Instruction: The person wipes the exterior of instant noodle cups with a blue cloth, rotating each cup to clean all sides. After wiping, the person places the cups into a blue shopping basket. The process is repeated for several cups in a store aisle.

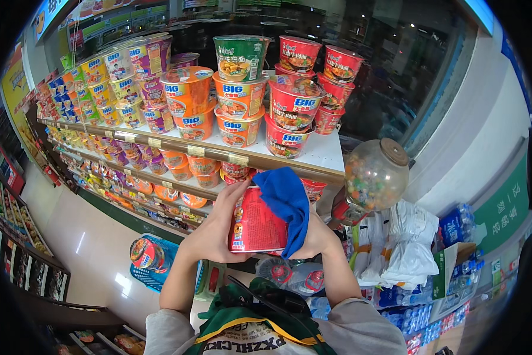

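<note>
A red instant noodle cup [259,217] is held on its side or tilted between my hands, in front of the shelf edge. My left hand [219,222] wraps the cup's left side, with the thumb near one end. My right hand [314,235] presses a blue cloth [288,204] against the cup's right side; the cloth covers part of the cup and of my fingers. Just beyond, on the white top shelf [323,153], stand stacked red noodle cups [292,106], orange ones [239,97] and a green one [240,57].
Lower shelves [177,184] hold more noodle cups. A blue basket [152,279] with noodle cups stands on the floor at left. A glass globe of candies [374,175] is at the shelf's right end. White plastic bags [399,248] and packs of bottles [403,295] lie at right.
</note>
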The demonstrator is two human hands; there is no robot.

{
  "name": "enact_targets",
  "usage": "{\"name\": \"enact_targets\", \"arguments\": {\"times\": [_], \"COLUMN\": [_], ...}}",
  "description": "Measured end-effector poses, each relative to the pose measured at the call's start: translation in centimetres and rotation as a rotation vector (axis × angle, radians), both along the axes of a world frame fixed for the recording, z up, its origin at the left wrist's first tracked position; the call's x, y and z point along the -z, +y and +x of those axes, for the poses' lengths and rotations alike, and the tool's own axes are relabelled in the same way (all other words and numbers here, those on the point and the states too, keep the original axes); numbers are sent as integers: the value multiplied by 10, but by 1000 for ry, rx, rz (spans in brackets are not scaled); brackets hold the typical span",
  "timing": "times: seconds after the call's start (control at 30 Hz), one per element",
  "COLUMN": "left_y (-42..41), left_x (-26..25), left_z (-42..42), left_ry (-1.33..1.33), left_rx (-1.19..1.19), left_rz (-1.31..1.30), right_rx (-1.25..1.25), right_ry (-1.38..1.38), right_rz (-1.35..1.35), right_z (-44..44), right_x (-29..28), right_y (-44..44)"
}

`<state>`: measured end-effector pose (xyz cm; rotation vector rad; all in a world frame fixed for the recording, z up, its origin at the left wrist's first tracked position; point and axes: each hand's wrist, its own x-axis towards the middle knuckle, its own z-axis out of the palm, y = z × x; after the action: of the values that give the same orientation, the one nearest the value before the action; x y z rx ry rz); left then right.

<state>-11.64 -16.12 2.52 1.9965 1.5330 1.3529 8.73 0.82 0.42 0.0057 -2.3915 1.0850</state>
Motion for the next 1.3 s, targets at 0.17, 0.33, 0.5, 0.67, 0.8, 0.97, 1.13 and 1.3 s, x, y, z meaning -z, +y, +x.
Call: {"name": "enact_targets", "arguments": {"times": [0.17, 0.33, 0.5, 0.67, 0.8, 0.97, 1.13, 1.3], "left_y": [5, 15, 1, 7, 14, 42, 32, 26], "left_x": [15, 53, 59, 64, 56, 78, 64, 72], "left_z": [18, 21, 24, 26, 43, 40, 68, 69], "left_ry": [58, 476, 49, -605, -1377, -1769, -1826, -1943], "left_rx": [-129, -311, -269, -73, -90, -146, -15, 451], "left_rz": [140, 367, 352, 561, 504, 339, 246, 141], "right_rx": [-5, 304, 155, -273, -150, 286, 468, 404], "right_ry": [5, -36, 29, 196, 377, 480, 434, 487], "right_rz": [170, 518, 152, -988, -1182, -202, 425, 176], "right_z": [-5, -30, -20, -15, -25, -62, -69, -56], "right_x": [-29, -38, -44, -16, 20, 74, 16, -37], "right_y": [-21, -76, -47, -27, -43, -97, -74, -49]}}
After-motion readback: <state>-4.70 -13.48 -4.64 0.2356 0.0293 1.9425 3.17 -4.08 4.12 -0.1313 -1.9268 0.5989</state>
